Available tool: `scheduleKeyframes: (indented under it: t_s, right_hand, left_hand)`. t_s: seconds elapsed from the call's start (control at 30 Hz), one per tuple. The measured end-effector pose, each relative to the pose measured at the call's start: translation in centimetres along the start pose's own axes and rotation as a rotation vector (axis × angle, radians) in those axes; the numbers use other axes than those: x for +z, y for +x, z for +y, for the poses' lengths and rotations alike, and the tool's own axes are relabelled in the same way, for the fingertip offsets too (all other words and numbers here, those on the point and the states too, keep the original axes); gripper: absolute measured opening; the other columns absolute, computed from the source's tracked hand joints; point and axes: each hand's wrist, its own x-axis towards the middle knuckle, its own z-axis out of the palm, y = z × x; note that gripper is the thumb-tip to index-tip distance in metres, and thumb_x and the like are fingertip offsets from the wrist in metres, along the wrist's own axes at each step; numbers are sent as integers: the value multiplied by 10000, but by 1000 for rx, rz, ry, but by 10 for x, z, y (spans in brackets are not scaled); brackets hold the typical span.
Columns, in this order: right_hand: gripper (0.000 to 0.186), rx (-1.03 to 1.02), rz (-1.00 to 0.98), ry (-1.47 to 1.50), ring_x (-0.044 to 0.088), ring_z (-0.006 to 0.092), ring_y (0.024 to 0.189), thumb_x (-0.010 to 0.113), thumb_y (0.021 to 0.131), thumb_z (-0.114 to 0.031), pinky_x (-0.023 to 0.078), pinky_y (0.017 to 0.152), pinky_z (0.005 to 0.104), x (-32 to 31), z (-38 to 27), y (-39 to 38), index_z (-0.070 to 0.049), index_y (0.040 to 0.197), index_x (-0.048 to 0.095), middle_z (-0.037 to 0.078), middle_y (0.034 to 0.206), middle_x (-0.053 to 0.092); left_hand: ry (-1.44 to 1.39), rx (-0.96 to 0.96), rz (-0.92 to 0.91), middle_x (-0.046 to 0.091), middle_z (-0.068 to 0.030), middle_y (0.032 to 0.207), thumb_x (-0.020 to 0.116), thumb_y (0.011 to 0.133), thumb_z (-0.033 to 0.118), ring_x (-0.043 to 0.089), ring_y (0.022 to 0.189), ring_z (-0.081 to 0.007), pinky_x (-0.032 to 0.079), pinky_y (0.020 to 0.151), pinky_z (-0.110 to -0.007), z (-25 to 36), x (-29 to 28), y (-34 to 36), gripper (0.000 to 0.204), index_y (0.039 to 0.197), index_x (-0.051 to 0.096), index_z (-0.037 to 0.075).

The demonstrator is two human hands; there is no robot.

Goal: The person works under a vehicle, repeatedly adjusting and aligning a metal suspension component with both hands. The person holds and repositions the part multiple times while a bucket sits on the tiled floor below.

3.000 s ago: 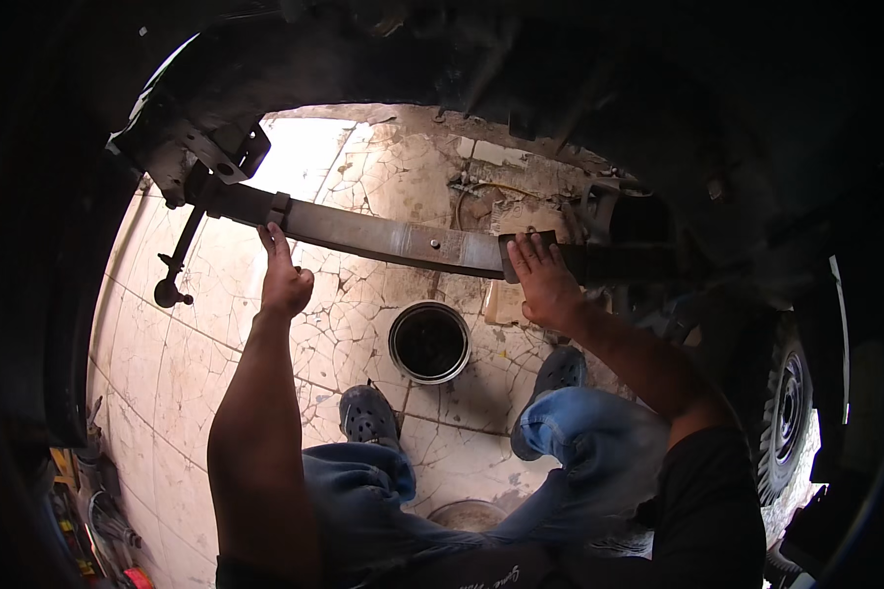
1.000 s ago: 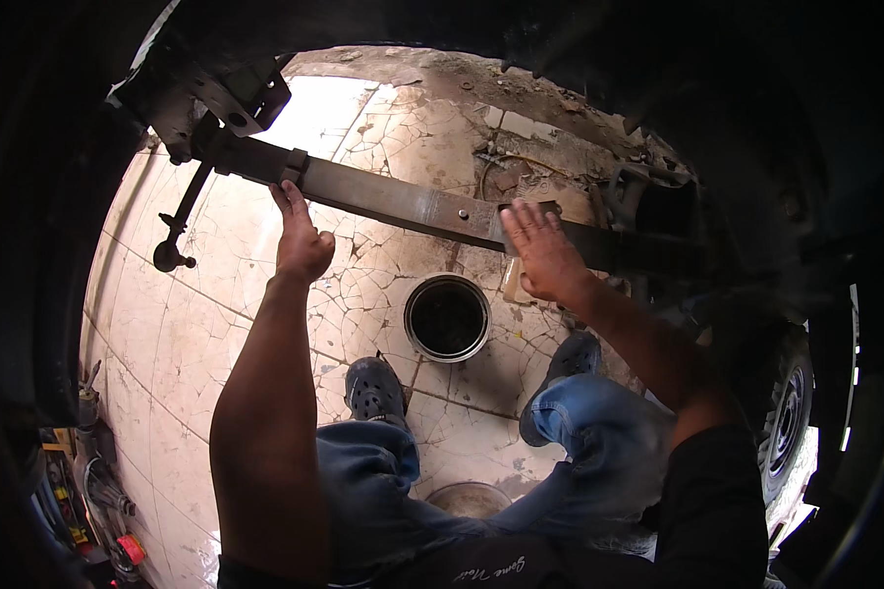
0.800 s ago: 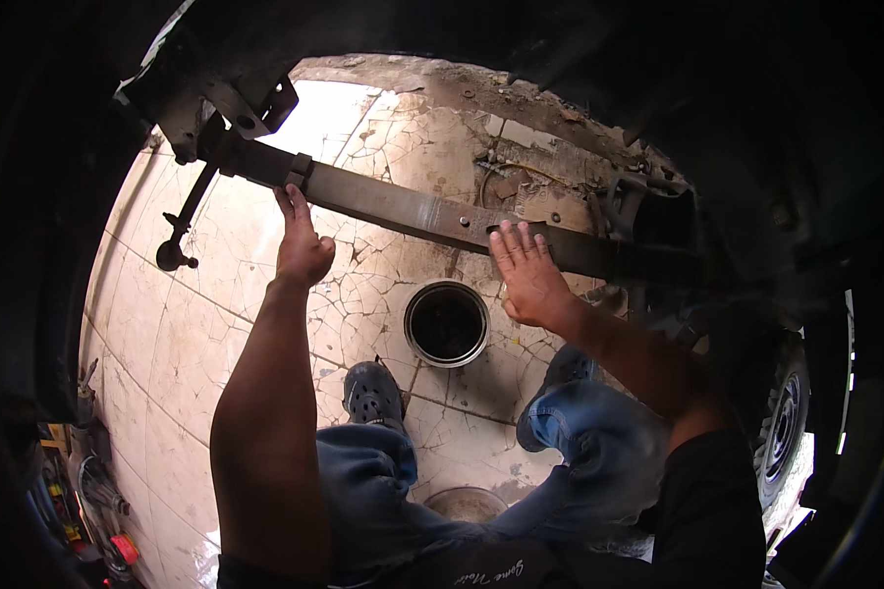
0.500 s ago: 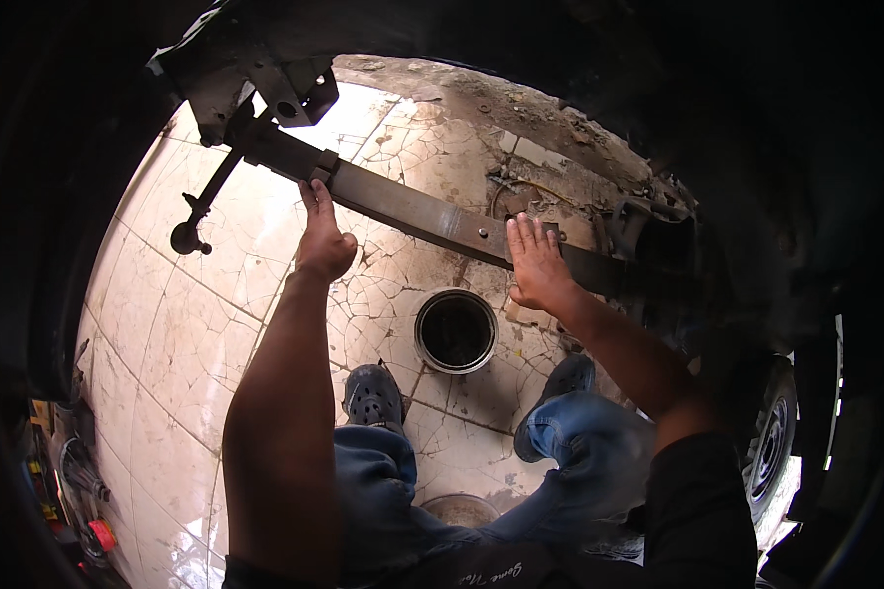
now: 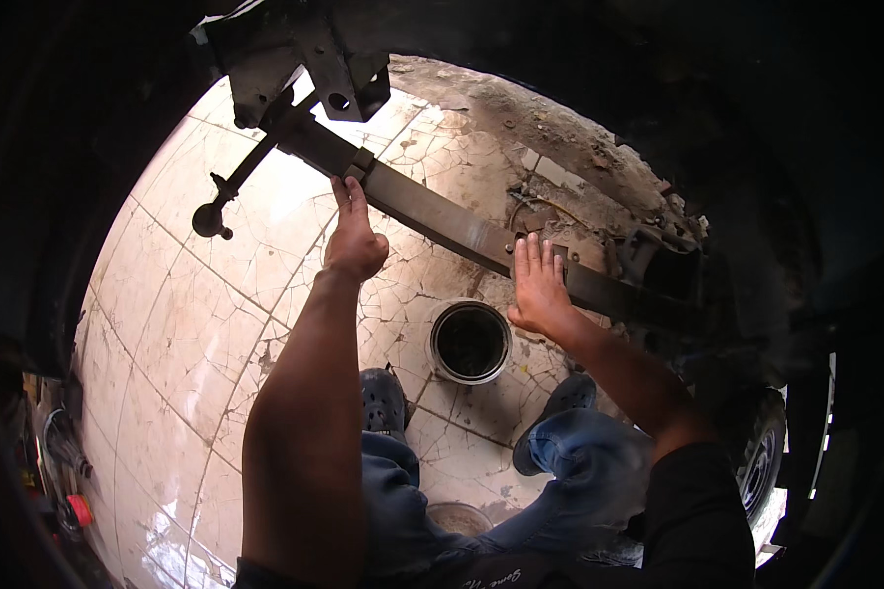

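Note:
A long, dark leaf spring (image 5: 440,215) slants across the view from the upper left down to the right, a metal clip (image 5: 360,163) around it near its left part. Against its lower edge beside the clip, my left hand (image 5: 357,240) rests with two fingers stretched out and its thumb bent. My right hand (image 5: 540,290) lies against the spring farther right, fingers extended and flat, close to a small bolt head (image 5: 509,248). Neither hand is wrapped around anything. The spring's right end fades into shadow.
A dark metal bracket (image 5: 304,79) hangs at the upper left, with a rod ending in a ball joint (image 5: 208,220) nearby. A round can (image 5: 471,342) stands on the cracked tile floor (image 5: 167,324) between my feet. A wheel (image 5: 761,461) is at the right.
The view has shifted and turned slightly, so the spring and bracket appear farther right and more steeply slanted. My right hand is a little closer to the bolt head; my left stays beside the clip.

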Motion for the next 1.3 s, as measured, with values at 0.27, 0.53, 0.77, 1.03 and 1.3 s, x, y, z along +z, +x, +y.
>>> scheduleKeyframes:
  t_s: [0.27,0.53,0.77,1.03,1.3]
  right_hand:
    - [1068,-95,119,-34,133,497,1477,727,760,-233,193,1187,570,21,17,-8,66,1546,70,310,1601,96]
    - [940,-31,-1,-17,151,445,1494,664,824,-206,168,1203,543,-1,1,-21,47,1551,125,266,1616,129]
    - [917,-11,46,-42,167,445,1490,649,831,-211,168,1203,541,4,34,-4,44,1550,141,272,1610,143]
    - [932,-110,88,-68,168,437,1491,672,826,-223,181,1203,530,14,31,-16,47,1547,147,257,1614,147]
    - [912,-68,18,-44,160,441,1493,642,840,-207,178,1204,531,3,0,-21,50,1549,130,257,1619,131]
  left_hand:
    - [34,24,81,-171,-218,1628,532,781,60,541,1270,-397,542,910,-378,0,13,3,1009,1563,-105,42]
    - [26,92,85,-152,-191,1641,528,789,44,493,1325,-391,529,939,-369,-19,12,7,1010,1578,-99,117]
    - [65,149,166,-148,-194,1640,531,792,41,506,1304,-406,527,954,-377,-29,17,13,1009,1577,-98,115]
    - [19,107,72,-155,-187,1640,515,787,19,467,1345,-394,515,980,-380,-18,10,8,1009,1573,-111,109]
    - [54,61,36,-153,-165,1645,524,788,55,529,1288,-385,530,954,-386,-15,5,6,1000,1579,-87,107]
